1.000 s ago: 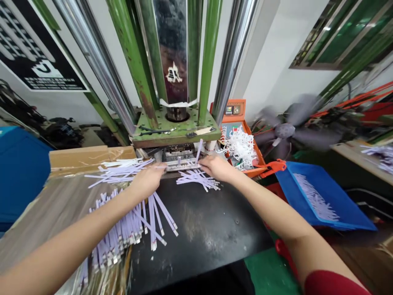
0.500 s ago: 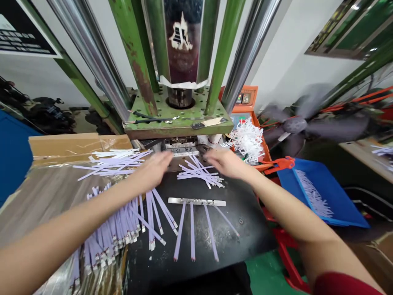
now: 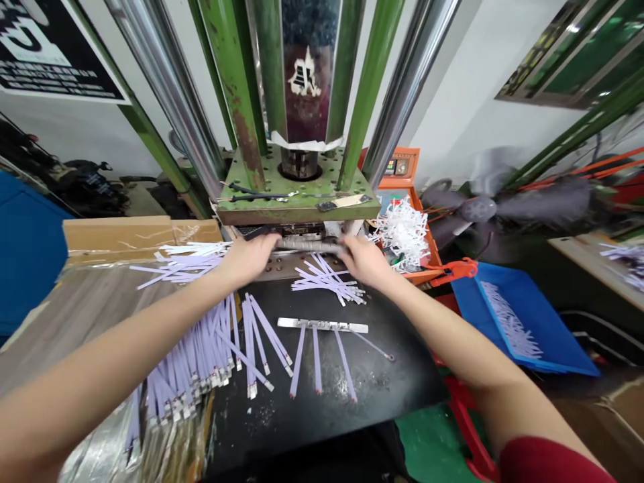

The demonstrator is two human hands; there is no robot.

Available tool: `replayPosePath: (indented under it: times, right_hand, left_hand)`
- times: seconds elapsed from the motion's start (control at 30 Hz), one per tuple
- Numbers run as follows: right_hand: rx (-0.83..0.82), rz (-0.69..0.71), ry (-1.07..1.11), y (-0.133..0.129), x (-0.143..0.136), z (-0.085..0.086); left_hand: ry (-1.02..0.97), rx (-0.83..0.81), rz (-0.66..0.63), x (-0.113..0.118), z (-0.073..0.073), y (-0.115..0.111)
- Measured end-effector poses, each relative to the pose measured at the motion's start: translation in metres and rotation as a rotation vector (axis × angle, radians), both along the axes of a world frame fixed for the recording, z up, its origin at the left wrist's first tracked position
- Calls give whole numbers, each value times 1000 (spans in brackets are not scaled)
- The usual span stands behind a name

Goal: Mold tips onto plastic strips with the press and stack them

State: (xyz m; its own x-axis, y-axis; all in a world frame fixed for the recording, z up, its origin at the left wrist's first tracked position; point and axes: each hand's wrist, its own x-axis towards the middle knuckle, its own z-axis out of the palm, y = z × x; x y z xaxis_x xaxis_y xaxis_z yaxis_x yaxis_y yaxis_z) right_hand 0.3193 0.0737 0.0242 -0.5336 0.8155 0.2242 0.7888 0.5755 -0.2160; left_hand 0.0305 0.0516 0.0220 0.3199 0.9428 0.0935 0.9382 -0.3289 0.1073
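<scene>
At the lower left of the frame a pile of purple strips (image 3: 201,365) lies on the worktop (image 3: 327,402). Your left hand (image 3: 249,257) and your right hand (image 3: 363,258) meet at the centre, fingers closed on the two ends of a metal bar (image 3: 309,245) under the green press (image 3: 296,201). A blue tray (image 3: 528,332) sits at the right.

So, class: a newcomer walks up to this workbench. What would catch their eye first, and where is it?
First, the green press rising at centre back, with both hands, left hand and right hand, reaching under its plate. Next, the pale purple strips fanned along the black table's left edge, and the metal bar with strips hanging from it at mid-table.
</scene>
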Motion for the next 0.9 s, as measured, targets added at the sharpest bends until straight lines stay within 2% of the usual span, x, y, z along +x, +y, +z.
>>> replayPosePath:
  times: [0.1, 0.17, 0.23, 0.33, 0.47, 0.6, 0.73, 0.8, 0.9]
  right_hand:
    - [-105, 209, 104, -61, 41, -10]
    - [-178, 264, 127, -88, 60, -15]
    - [-214, 245, 174, -106, 73, -19]
    - [-204, 190, 254, -123, 79, -22]
    - [-162, 185, 112, -137, 66, -31]
    - [-67, 128, -89, -143, 48, -36]
    - [-46, 153, -113, -138, 47, -29]
    - [-49, 165, -90, -119, 47, -21]
    - [-21, 164, -30, -60, 34, -12]
  left_hand:
    - [-17, -35, -217, 9, -10, -44]
    - [-37, -95, -309, 19, -16, -67]
    - [-59, -153, -304, 25, -18, -82]
    - [-113, -210, -273, 24, -12, -97]
    - [-9, -242, -283, 21, -4, -110]
    - [177, -130, -295, 30, -6, -115]
    - [203, -93, -344, 28, -9, -117]
    - [186, -81, -298, 23, -6, -109]
    - [139, -93, -68, 15, 1, -74]
